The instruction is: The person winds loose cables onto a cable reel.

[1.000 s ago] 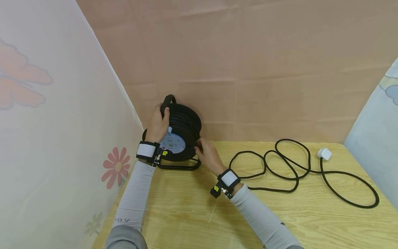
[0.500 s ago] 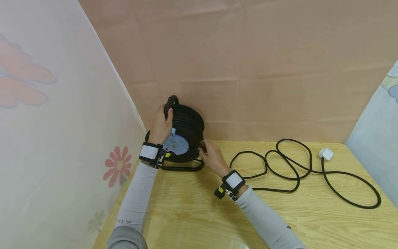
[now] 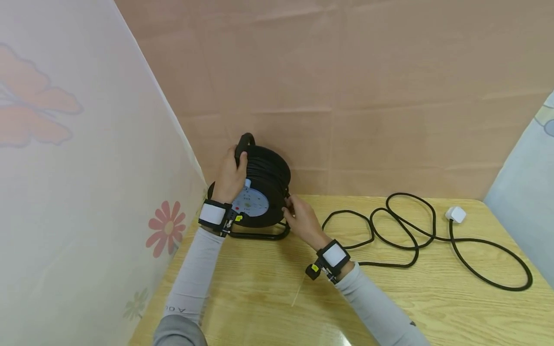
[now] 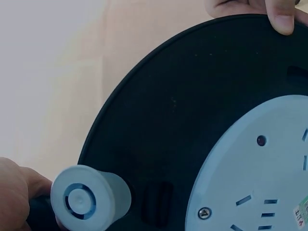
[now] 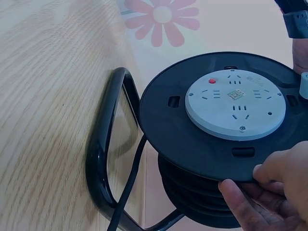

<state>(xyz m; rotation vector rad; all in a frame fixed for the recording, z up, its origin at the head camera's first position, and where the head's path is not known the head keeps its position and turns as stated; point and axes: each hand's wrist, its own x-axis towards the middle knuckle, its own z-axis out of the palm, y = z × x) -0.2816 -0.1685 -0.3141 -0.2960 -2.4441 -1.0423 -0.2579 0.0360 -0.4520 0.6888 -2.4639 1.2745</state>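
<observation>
A black cable reel (image 3: 274,202) with a pale blue-grey socket panel (image 3: 252,202) stands on its tubular frame (image 3: 259,236) at the back left of the table. My left hand (image 3: 231,178) grips the reel's top handle (image 3: 245,144). The crank knob (image 4: 82,197) sits just beside that hand in the left wrist view. My right hand (image 3: 304,218) pinches the rim of the reel's front disc on its right side, thumb on the face and other fingers behind, against the wound cable (image 5: 192,192). Those fingers are partly hidden by the disc.
Loose black cable (image 3: 416,247) runs in several loops over the right half of the wooden table (image 3: 268,293), ending in a white plug (image 3: 456,214). A brown sheet (image 3: 368,96) hangs behind, and a flower-patterned sheet (image 3: 121,144) closes the left side.
The reel and both hands have shifted a little to the right across the table. Both hands keep their hold, and the loose cable lies as before.
</observation>
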